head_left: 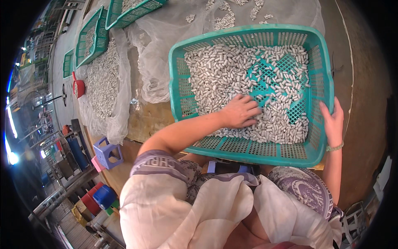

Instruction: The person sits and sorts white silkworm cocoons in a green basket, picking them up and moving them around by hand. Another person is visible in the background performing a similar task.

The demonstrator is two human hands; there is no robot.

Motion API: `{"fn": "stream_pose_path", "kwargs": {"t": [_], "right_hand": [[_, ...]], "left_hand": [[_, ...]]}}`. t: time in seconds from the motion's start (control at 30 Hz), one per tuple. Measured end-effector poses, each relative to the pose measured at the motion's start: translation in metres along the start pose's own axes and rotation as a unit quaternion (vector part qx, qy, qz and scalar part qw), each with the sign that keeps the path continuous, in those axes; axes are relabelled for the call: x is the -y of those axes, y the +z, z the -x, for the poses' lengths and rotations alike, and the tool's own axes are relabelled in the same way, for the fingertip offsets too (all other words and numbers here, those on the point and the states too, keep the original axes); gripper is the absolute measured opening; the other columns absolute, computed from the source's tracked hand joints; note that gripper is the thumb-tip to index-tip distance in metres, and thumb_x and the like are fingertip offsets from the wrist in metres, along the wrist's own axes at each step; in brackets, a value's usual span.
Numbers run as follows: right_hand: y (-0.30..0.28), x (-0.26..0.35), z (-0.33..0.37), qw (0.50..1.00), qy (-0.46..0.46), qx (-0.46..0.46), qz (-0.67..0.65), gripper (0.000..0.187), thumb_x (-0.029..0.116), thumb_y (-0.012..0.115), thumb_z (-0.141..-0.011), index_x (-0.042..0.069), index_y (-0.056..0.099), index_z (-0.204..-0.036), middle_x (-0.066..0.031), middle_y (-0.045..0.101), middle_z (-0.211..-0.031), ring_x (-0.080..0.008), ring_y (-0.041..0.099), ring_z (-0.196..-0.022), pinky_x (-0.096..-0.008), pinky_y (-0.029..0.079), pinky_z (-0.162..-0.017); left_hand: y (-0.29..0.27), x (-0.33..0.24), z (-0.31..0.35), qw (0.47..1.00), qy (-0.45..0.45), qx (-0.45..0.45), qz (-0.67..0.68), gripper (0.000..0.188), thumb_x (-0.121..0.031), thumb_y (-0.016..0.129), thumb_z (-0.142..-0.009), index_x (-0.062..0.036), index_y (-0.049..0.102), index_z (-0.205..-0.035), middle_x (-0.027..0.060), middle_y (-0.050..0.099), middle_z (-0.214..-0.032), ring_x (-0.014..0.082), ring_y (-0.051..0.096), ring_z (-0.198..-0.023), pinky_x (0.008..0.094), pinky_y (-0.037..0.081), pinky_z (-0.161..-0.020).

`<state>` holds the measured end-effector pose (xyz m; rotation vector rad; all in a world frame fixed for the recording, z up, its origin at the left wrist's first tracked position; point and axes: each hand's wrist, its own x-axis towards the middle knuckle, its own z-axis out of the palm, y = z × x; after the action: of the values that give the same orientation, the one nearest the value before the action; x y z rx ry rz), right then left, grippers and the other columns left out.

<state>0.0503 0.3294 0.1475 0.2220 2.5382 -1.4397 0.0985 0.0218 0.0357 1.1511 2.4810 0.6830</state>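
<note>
A large green plastic basket point(252, 155) with slotted walls is in front of me. Small pale grey, capsule-shaped pieces point(215, 70) cover much of its bottom; what they are made of I cannot tell. Toward the basket's right side the layer thins, and bare green mesh shows. My left hand point(242, 111) reaches over the near wall and rests on the pieces, its fingers bent and slightly apart, with nothing visibly held. At the right wall, my right hand point(333, 122) grips the basket's rim, the thumb on top and the fingers along the outside.
Clear plastic sheeting point(157, 58) spreads to the left, bearing a heap of similar pieces point(100, 81). Beside it are a red scoop point(78, 87) and more green baskets point(96, 43). A purple stool point(108, 153) stands at the lower left. Loose pieces lie beyond the far rim.
</note>
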Motion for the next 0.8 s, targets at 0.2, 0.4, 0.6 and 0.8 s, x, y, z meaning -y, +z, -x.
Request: {"fn": "stream_pose_path", "kwargs": {"t": [0.2, 0.4, 0.6, 0.8], "right_hand": [[-0.004, -0.007, -0.002, 1.0, 0.014, 0.0, -0.002, 0.022, 0.012, 0.06, -0.085, -0.004, 0.055, -0.099, -0.0061, 0.061, -0.087, -0.0104, 0.053, -0.077, -0.0264, 0.045, -0.07], [0.0, -0.002, -0.002, 1.0, 0.005, 0.001, -0.013, 0.021, 0.012, 0.06, -0.085, -0.004, 0.055, -0.099, -0.0064, 0.061, -0.087, -0.0104, 0.053, -0.078, -0.0264, 0.045, -0.07], [0.0, -0.001, -0.001, 1.0, 0.0, -0.006, -0.002, 0.022, 0.011, 0.06, -0.085, -0.004, 0.055, -0.1, -0.0061, 0.061, -0.088, -0.01, 0.053, -0.079, -0.0259, 0.045, -0.071], [-0.003, -0.004, -0.001, 1.0, 0.015, 0.003, -0.008, 0.022, 0.011, 0.06, -0.085, -0.004, 0.055, -0.1, -0.0057, 0.061, -0.089, -0.0098, 0.053, -0.079, -0.0254, 0.045, -0.071]], "left_hand": [[-0.043, 0.042, 0.022, 0.988, -0.117, -0.083, 0.05, 0.038, -0.038, 0.064, -0.076, -0.0135, 0.057, -0.105, 0.0085, 0.054, -0.107, 0.0262, 0.052, -0.103, 0.0418, 0.045, -0.078], [-0.03, 0.053, -0.022, 0.944, -0.137, -0.261, -0.151, 0.037, -0.034, 0.064, -0.077, -0.0115, 0.056, -0.105, 0.011, 0.051, -0.114, 0.031, 0.045, -0.11, 0.0432, 0.036, -0.088], [-0.002, -0.002, 0.016, 0.998, -0.062, 0.007, -0.027, 0.031, -0.036, 0.061, -0.079, -0.0126, 0.055, -0.098, 0.0074, 0.055, -0.098, 0.029, 0.055, -0.085, 0.0434, 0.044, -0.071], [-0.048, 0.012, 0.043, 0.982, -0.06, 0.17, 0.061, 0.025, -0.033, 0.062, -0.08, -0.0134, 0.061, -0.095, 0.0066, 0.059, -0.081, 0.0305, 0.062, -0.069, 0.0409, 0.049, -0.057]]}}
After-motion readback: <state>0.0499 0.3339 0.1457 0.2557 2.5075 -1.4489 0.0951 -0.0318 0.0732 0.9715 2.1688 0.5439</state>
